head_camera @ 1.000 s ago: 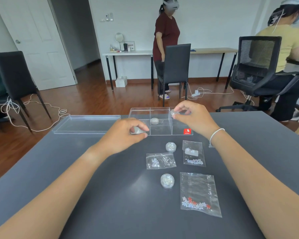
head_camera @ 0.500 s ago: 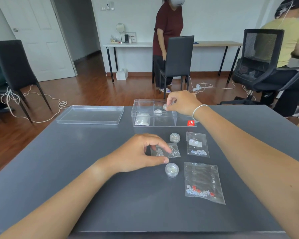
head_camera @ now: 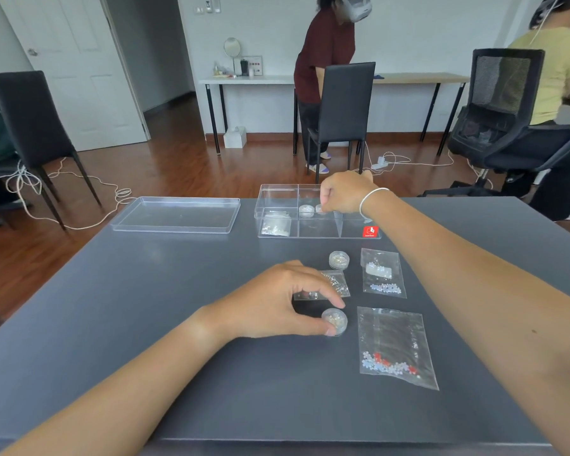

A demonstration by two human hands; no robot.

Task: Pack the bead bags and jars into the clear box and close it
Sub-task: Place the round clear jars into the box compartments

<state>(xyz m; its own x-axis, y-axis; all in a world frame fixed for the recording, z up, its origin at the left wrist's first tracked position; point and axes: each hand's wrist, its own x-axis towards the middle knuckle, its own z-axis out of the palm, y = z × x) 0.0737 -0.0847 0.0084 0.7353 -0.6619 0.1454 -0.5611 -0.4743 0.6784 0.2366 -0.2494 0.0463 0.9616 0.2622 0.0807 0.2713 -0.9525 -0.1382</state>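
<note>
The clear box (head_camera: pixel 320 234) with compartments stands open at the table's far side; a bead bag (head_camera: pixel 274 227) lies in its front left cell and a jar (head_camera: pixel 306 210) in a rear middle cell. My right hand (head_camera: pixel 344 192) reaches into the box, its fingers closed on a second small jar (head_camera: pixel 320 209) beside the first. My left hand (head_camera: pixel 277 302) pinches a round jar (head_camera: pixel 335 320) on the table between thumb and finger. It partly covers a small bead bag (head_camera: pixel 338 284). Another jar (head_camera: pixel 339 259) and two bags (head_camera: pixel 383 274) (head_camera: pixel 394 347) lie nearby.
The box's clear lid (head_camera: pixel 176 214) lies flat to the left of the box. Beyond the grey table (head_camera: pixel 145 324) stand black chairs (head_camera: pixel 344 106), cables on the wooden floor, and two people near a far desk.
My left hand left a bag in the box's front left cell, drew back and closed on the near jar. My right hand carried its small jar down into the box.
</note>
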